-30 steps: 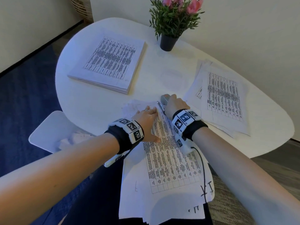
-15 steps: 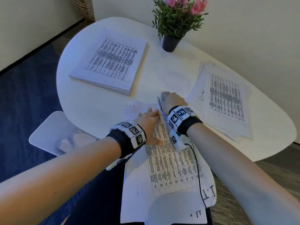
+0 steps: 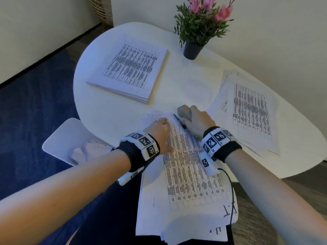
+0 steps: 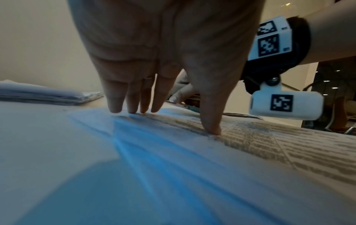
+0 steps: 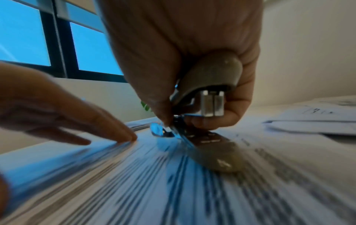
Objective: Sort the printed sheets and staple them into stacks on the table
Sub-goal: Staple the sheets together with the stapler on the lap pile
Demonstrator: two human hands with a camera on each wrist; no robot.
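A loose set of printed sheets (image 3: 187,175) lies at the table's near edge and hangs over it toward me. My left hand (image 3: 160,131) presses flat on its upper left part, fingers straight (image 4: 133,97) and thumb down on the print. My right hand (image 3: 198,121) grips a grey stapler (image 3: 184,112) at the sheets' top right corner. In the right wrist view the stapler (image 5: 208,85) is wrapped by my fingers, its metal base (image 5: 212,150) resting on the paper. A neat thick stack (image 3: 131,71) lies far left; a looser stack (image 3: 247,110) lies right.
A potted plant with pink flowers (image 3: 196,30) stands at the back of the white table (image 3: 109,112). A white chair (image 3: 65,140) with crumpled paper on its seat stands at the left, beside the table edge. Blue carpet covers the floor at left.
Both hands stay on the near sheets. The right hand with the stapler has shifted slightly on the top corner; the left hand keeps pressing the paper down.
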